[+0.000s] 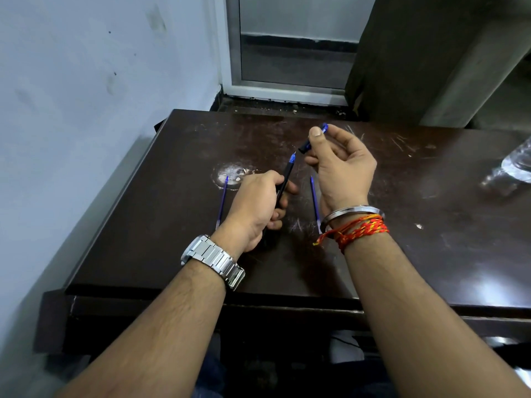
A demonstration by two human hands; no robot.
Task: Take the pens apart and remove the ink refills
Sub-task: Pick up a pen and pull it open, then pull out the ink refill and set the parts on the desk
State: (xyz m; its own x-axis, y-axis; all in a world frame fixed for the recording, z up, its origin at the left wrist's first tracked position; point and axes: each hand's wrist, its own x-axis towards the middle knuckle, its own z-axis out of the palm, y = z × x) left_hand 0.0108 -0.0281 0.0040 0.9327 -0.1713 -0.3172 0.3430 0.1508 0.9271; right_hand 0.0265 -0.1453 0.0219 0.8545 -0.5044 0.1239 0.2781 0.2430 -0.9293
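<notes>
From the head camera, looking down over both forearms, the left hand (258,202) is wrapped around a black pen barrel (283,183), fingers curled shut on it so that its blue tip end (292,158) juts up and forward, clear of the fist. That closed grip looks meant to keep the barrel from turning or sliding while the other end is worked. The right hand (339,165) is raised just beyond it, thumb and fingers pinched on a short blue-and-black pen piece (311,139), which I take to be the cap or front section; it is apart from the barrel's tip, with a small gap between the two. Holding it high and angled toward the barrel suggests it has been separated along the pen's axis, though I cannot tell whether it pulled or unscrewed. Two thin blue ink refills lie flat on the dark, scratched table (172,254): one refill (222,201) to the left of the left hand, the other refill (315,202) between the two hands, partly hidden by the right wrist. They lie well apart, likely set aside out of the working space. Judging from this, two refills are out, and the one in the held barrel has yet to be drawn. A clear plastic object (514,165) sits at the table's right edge, too blurred to identify.
</notes>
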